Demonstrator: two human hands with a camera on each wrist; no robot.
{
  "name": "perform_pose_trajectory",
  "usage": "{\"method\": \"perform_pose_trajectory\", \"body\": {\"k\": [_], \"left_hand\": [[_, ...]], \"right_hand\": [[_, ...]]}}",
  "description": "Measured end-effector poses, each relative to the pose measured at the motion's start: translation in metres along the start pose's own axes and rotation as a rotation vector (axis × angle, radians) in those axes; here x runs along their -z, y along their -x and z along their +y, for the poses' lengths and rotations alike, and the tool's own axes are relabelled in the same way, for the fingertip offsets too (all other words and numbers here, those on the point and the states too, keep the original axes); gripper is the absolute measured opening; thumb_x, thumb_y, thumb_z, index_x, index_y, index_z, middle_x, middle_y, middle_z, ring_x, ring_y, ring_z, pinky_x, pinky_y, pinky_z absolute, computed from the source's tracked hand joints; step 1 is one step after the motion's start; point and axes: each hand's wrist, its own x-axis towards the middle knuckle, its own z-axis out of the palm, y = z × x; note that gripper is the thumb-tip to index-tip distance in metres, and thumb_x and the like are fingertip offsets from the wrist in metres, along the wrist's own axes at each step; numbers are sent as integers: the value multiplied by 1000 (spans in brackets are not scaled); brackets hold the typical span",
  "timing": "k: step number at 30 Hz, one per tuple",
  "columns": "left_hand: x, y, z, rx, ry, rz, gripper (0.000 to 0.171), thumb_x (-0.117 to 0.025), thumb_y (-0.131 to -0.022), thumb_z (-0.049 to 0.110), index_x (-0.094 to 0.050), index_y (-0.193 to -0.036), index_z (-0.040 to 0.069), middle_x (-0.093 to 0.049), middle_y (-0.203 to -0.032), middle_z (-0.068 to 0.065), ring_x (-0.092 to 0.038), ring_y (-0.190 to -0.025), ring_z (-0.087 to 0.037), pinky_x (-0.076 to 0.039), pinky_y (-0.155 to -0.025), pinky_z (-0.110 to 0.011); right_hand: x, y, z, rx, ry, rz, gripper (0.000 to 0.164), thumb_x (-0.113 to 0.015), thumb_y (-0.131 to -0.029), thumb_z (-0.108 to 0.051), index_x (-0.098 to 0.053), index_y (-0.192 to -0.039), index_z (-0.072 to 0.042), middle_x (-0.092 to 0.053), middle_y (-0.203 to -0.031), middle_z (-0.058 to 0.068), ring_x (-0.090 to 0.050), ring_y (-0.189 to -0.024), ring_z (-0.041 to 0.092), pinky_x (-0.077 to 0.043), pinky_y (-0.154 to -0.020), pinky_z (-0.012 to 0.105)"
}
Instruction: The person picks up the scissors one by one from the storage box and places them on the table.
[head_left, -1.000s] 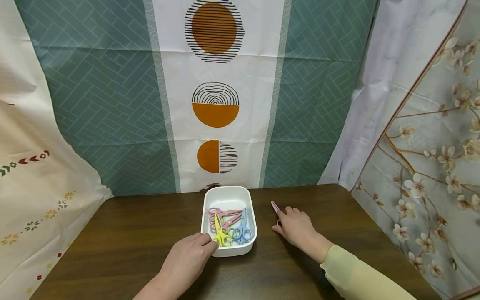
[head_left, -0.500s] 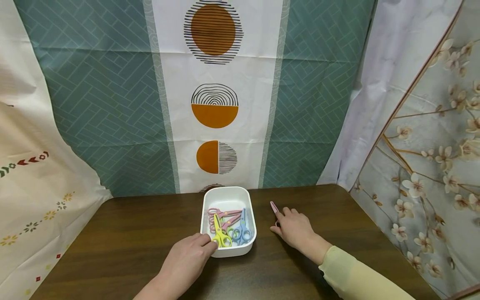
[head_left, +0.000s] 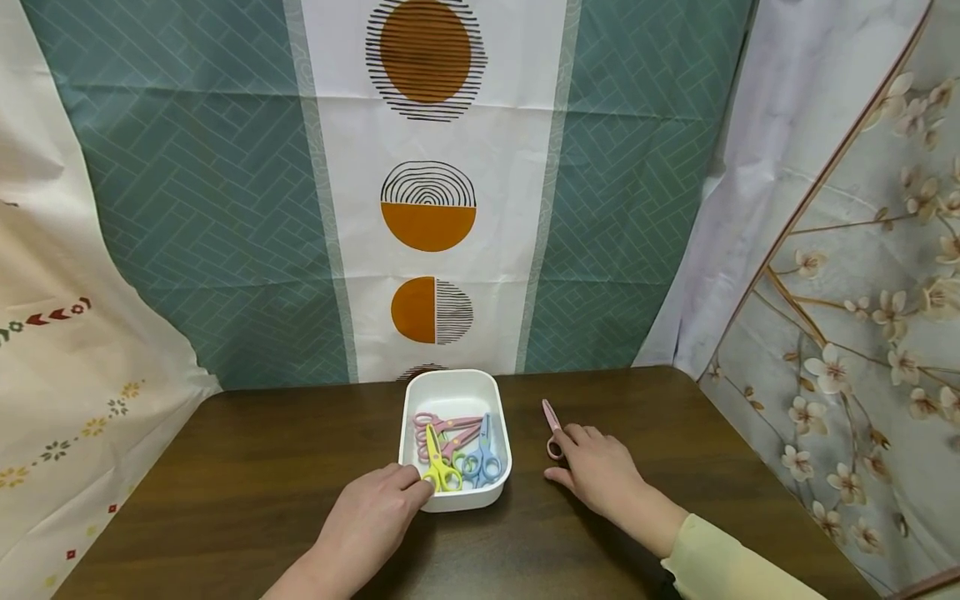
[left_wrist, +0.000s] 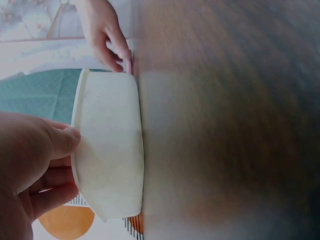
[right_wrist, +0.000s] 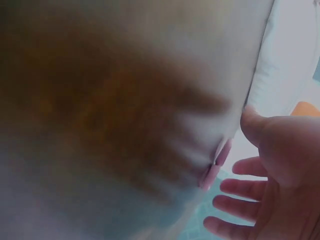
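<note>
A white plastic bin stands on the table, with yellow scissors, blue scissors, pink scissors and a bit of green inside. My left hand grips its near left rim; in the left wrist view the thumb presses the outer wall while the fingers reach behind the rim. To the right of the bin, another pair of pink scissors lies on the table, blades pointing away. My right hand is just beside them, partly covering the handles. The right wrist view shows its fingers spread, apart from the scissors.
The brown wooden table extends to both sides of the bin. A green and white patterned cloth hangs at its back edge. Flowered cloth borders the right side, and cream cloth borders the left.
My right hand has drawn slightly back to the right, uncovering more of the pink scissors' handle. The left hand stays on the bin's rim.
</note>
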Motion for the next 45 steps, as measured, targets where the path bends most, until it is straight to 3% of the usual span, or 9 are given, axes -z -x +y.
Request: {"method": "perform_pose_trajectory", "body": {"k": [6,14,20,28,33,45], "left_hand": [[0,0,-1,-7,4,23,35,-94,-74,-2,-68,-85,19,-62,-81,6,-61,-73,-16,-51,-62,-31],[0,-1,-1,-9,8,25,35,-93,-75,-3,-67,-84,18,-61,-81,6,-61,-73,-17,-51,-63,-31],[0,-1,0,-4,8,6,34,-94,-76,-2,-69,-86,18,-63,-82,6,-61,-74,-16,-52,-64,-31],[0,-1,-1,-18,10,45,36,-94,-74,-3,-66,-84,18,-61,-81,6,-61,-74,-17,-51,-63,-31],[0,-2,0,-13,11,31,36,-93,-75,-3,-66,-84,18,-61,-81,6,-61,-74,-17,-51,-63,-31],[1,-2,0,-8,12,36,37,-94,-73,-3,-65,-84,18,-61,-81,6,-61,-74,-17,-51,-62,-31]], "right_hand": [[5,14,-5,18,-47,-66,72,-77,-101,-50,-65,-149,1,-66,-149,19,-63,-136,38,-56,-105,57],[10,19,-10,29,-76,-134,71,-74,-103,-52,-64,-150,1,-61,-157,20,-57,-145,39,-49,-114,57],[7,20,-10,21,-90,-154,73,-72,-104,-52,-63,-151,2,-58,-159,20,-55,-147,41,-49,-113,60],[7,21,-12,5,-96,-169,74,-71,-104,-53,-61,-153,2,-56,-161,20,-54,-148,42,-49,-113,60],[8,20,-10,2,-96,-174,76,-71,-104,-54,-60,-153,2,-57,-161,20,-54,-148,42,-49,-113,60],[5,17,15,-91,-141,-223,76,-71,-105,-53,-59,-154,3,-52,-164,23,-50,-151,46,-44,-116,65]]}}
